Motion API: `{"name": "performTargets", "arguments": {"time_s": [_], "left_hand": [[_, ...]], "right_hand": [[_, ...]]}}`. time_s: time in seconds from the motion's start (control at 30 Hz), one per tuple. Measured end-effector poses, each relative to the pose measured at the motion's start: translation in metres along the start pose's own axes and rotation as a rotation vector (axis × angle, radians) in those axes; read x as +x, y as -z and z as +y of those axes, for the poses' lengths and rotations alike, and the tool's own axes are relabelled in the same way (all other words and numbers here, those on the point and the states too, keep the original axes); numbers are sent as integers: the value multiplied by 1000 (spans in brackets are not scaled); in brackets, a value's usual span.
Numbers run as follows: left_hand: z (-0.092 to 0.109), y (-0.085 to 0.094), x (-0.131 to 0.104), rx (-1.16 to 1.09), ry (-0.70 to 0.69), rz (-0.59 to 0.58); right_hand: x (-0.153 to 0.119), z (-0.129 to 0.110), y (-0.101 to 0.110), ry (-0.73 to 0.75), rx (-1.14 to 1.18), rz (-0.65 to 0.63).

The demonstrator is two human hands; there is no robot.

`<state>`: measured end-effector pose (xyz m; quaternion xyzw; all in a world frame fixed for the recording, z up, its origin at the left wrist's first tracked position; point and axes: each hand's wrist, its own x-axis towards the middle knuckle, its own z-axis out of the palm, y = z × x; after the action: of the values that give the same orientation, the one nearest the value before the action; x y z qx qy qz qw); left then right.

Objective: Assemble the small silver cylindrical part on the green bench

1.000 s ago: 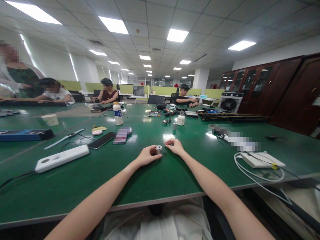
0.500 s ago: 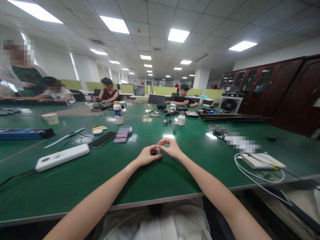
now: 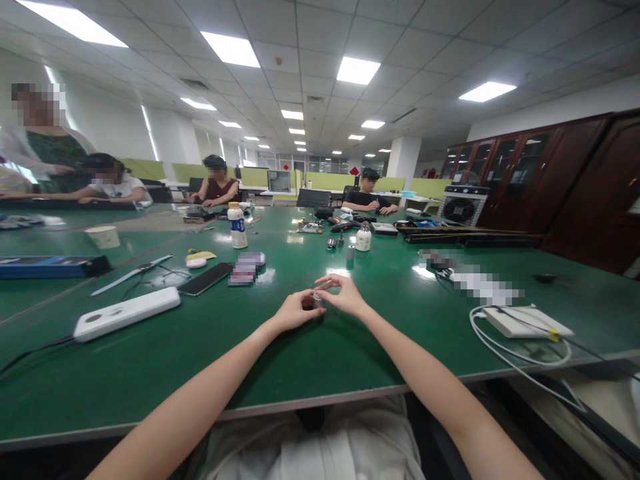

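A small silver-grey metal cylinder (image 3: pixel 318 303) stands upright on the green table, between my two hands. My left hand (image 3: pixel 296 311) is closed around its side, thumb in front. Fingers and thumb of my right hand (image 3: pixel 344 295) come together at the top of the cylinder from the right; whether they pinch a separate small part there is too small to tell. Farther off, a similar grey metal cylinder (image 3: pixel 351 253) stands next to a round white bottle (image 3: pixel 363 237).
To the left lie a white power bank-like device (image 3: pixel 127 313), a black phone (image 3: pixel 206 279) and a knife-shaped item (image 3: pixel 133 274). A drink bottle (image 3: pixel 237 227) stands behind them. On the right is a white box (image 3: pixel 525 322) with looped cables. Several people sit or stand around the table.
Both hands keep nearly the same hold at the cylinder. The whole view has shifted very slightly; nothing else has visibly moved.
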<state>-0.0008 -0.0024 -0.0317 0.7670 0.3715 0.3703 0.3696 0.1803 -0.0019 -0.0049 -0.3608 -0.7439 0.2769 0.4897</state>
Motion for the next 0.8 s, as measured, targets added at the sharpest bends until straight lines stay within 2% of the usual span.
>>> {"name": "performTargets", "arguments": {"time_s": [0.13,0.27,0.37,0.47,0.63,0.8], "left_hand": [[-1,0,0,-8,1,0],[-1,0,1,18,7,7],[-1,1,1,20,8,-2],[-1,1,0,13,9,2],[-1,0,0,9,19,3],[0,1,0,-2,18,7]], "right_hand": [[6,9,1,-10,14,70],[11,36,6,-86,34,176],[10,58,10,-183,-50,75],[10,71,12,-210,-93,25],[11,74,12,-192,-87,36],[12,58,10,-160,-32,103]]}}
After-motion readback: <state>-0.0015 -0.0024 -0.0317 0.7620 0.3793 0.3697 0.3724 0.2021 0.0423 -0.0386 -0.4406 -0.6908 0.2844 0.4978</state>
